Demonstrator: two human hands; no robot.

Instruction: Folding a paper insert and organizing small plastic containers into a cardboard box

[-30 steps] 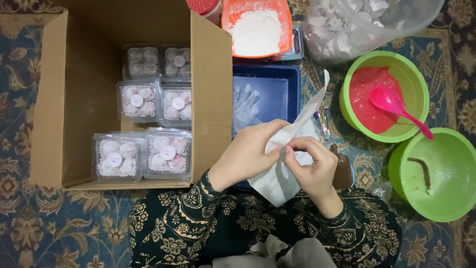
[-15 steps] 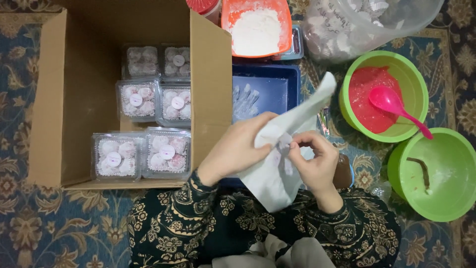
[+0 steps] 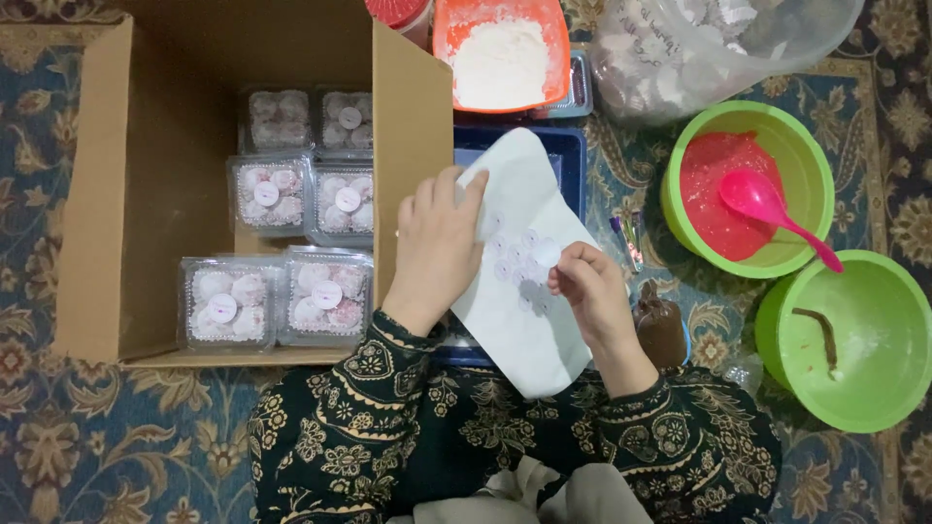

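My left hand grips the top edge of a white sticker sheet while my right hand pinches one round sticker on it.

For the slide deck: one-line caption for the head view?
Left hand holds a white sticker sheet; right hand picks at a sticker, beside a cardboard box.

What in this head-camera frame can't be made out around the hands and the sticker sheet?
- Blue tray: mostly hidden under the white sticker sheet; contents not visible.
- Left hand: palm and thumb hidden behind the hand itself.
- Right hand: whether a sticker is pinched between its fingertips is too small to tell.
- Clear plastic bag: cut off by the top edge.
- Cardboard box: far end cut off at the top.
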